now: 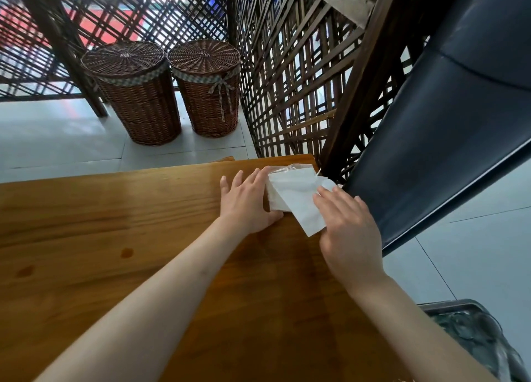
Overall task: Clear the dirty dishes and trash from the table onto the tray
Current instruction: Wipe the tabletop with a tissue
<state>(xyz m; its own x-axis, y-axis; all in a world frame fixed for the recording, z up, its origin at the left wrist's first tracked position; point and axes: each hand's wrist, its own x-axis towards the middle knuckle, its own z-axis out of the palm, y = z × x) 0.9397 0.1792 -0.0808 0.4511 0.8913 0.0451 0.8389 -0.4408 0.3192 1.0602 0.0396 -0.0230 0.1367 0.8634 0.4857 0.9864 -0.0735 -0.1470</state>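
The wooden worktop point(115, 238) fills most of the view, and behind it two wicker baskets point(135, 91) with lids stand on the tiled floor, next to a dark lattice screen point(301, 80). At the lower right, one metal tray point(448, 308) sits below the worktop edge; its content is not clear to me. Near the far right corner of the worktop lies one bunch of white napkins point(293, 192) with some clear plastic wrap point(290, 168) behind it. The left hand point(247, 200) rests flat against the left side of the napkins, fingers straight and a little spread. The right hand point(347, 226) lies over the near corner, fingers straight and together. I judge that the step is collecting the trash. The next move calls for closing both hands around the paper, then carrying it right and down to the tray.
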